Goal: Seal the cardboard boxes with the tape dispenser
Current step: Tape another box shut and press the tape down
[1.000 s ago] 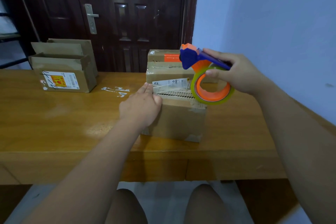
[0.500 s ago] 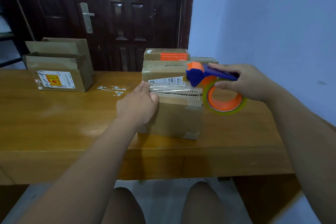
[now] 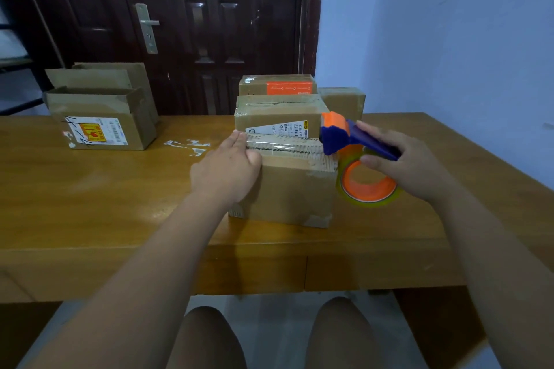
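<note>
Fingers straight, left hand [image 3: 226, 171] presses box [image 3: 293, 189], right hand [image 3: 410, 165] grips dispenser [image 3: 334, 138] at its right edge; stack [image 3: 278, 114] close behind, open box [image 3: 102, 117] far left.

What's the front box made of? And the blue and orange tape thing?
The box looks like matte brown corrugated cardboard; wavy ridges show along its top edge. The tape dispenser seems smooth hard plastic, judging by its bright, even colour.

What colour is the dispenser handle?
Blue handle, orange cap; best seen in the head view, gripped by the right hand.
</note>
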